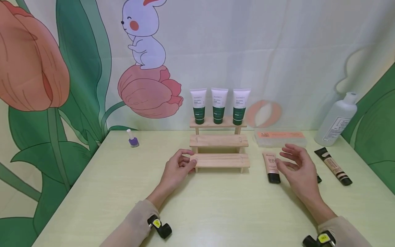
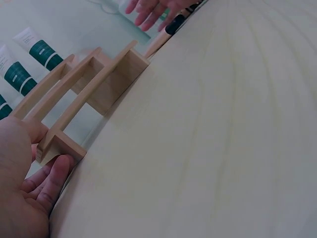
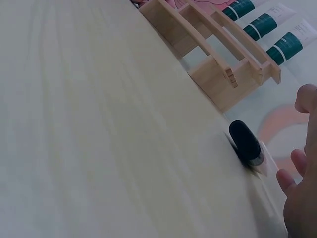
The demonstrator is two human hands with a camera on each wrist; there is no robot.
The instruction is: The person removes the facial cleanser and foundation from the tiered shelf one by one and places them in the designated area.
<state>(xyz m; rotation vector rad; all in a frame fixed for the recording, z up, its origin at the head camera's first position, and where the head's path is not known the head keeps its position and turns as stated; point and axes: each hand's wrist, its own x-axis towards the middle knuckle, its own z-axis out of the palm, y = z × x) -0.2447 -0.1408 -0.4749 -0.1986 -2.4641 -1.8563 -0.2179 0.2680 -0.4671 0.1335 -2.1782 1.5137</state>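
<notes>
My left hand (image 1: 176,169) pinches the left end of the lowest step of a three-tier wooden stand (image 1: 220,140), thumb and fingers bent round the plank end in the left wrist view. Three white-and-green squeeze tubes (image 1: 218,107) stand on their caps along the top step; the two lower steps are bare. To the right of the stand, a pink BB cream tube (image 1: 272,166) with a black cap (image 3: 246,143) lies on the table. Beside and over its right edge hovers my right hand (image 1: 300,171), fingers loosely bent and spread apart, holding nothing.
Another tube's dark end (image 1: 319,178) peeks out behind my right hand. Further right lies a black-and-tan tube (image 1: 334,166). A clear flat box (image 1: 280,138) and a white bottle (image 1: 336,120) stand at the back. At the far left is a purple nail polish bottle (image 1: 133,139).
</notes>
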